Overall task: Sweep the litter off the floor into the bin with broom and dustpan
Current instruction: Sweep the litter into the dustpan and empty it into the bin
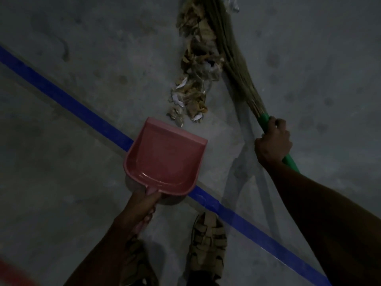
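Litter (195, 65) strewn in a long strip across grey floor (61, 100), ahead of both hands and just past the pan's open lip. Dry leaf scraps and paper bits by the look of it: likely light, loose, crumbly, apt to scatter under a hard stroke, better coaxed with short, gentle sweeps. Broom (231, 58) laid against the strip's far side, soft grass bristles fanned beyond the right hand (273, 142), which is wrapped tight round the green handle just below the bristle binding, a low hold suited to close control. Pink dustpan (165, 155) nearer, tilted mouth-forward toward the litter, rigid plastic, probably light; left hand (144, 205) curled round its short handle at the rear. Blue line (68, 104) running diagonally beneath the pan; sandals (208, 242) behind the hands. Bin not in view.
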